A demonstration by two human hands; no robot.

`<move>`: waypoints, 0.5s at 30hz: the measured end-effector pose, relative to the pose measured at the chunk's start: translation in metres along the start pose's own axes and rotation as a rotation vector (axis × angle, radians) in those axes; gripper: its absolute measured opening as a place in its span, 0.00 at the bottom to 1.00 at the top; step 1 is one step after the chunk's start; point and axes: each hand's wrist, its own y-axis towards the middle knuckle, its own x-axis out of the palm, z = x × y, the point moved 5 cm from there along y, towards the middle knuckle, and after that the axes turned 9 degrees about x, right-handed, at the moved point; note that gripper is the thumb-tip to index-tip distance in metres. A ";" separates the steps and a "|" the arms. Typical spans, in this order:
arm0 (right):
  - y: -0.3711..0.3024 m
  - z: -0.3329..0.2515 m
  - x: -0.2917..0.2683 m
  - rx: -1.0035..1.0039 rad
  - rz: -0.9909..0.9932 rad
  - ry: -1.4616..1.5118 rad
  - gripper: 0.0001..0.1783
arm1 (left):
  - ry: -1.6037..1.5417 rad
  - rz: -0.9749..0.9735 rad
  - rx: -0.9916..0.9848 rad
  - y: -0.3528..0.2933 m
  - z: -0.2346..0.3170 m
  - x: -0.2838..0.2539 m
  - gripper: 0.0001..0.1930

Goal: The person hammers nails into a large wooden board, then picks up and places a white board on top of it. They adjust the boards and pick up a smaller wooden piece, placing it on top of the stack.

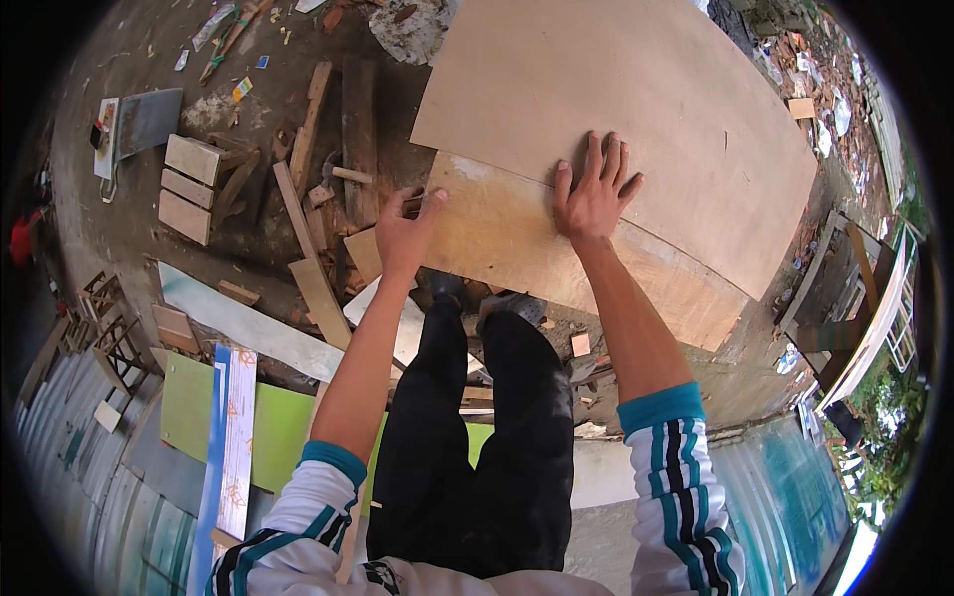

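Note:
A large brown sheet (616,94) lies over a lighter, worn plywood board (497,223), whose near strip shows beneath it. My right hand (593,199) rests flat on the sheet near its close edge, fingers spread. At the board's left end, my left hand (405,236) is curled round the edge, its thumb against the wood. Its other fingertips are partly hidden. Just left of that hand, a hammer (348,175) with a wooden handle lies among the timber pieces.
Loose planks (310,129) and scrap wood cover the ground on the left, near a small slatted wooden piece (191,189). A long white strip (248,316) and a green panel (189,402) lie closer. Rubble (810,79) lines the far right, above a leaning frame (835,283).

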 end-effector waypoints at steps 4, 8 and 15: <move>-0.002 0.001 -0.003 0.005 0.018 0.004 0.36 | -0.494 0.258 -0.338 -0.073 -0.036 0.011 0.30; -0.003 -0.002 -0.003 -0.004 0.054 0.014 0.36 | -0.940 0.147 -0.415 -0.102 -0.051 0.052 0.25; -0.005 0.000 0.000 -0.004 0.099 0.032 0.36 | -1.007 0.048 -0.384 -0.093 -0.067 0.054 0.23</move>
